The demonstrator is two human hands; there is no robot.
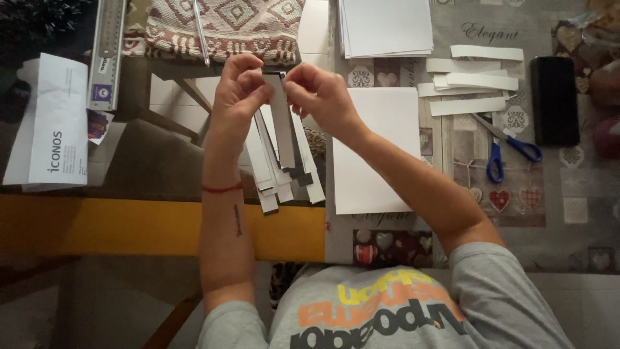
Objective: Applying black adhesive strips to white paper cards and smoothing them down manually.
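Patterned tablecloth (568,213) beside glass tabletop (148,161)

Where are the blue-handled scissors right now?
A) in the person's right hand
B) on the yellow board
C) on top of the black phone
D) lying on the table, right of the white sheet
D: the scissors lie untouched on the table, between the white sheet and the black phone, below the cut paper strips.

Paper strips (284,139) – top ends hidden inside the fingers of the left hand (239,90) and right hand (320,94); count not discernible. Above the strips, paper stack (385,26) and metal ruler (108,52) cut off by the top edge. Far right of the strips – blurred objects (604,84), unidentifiable.
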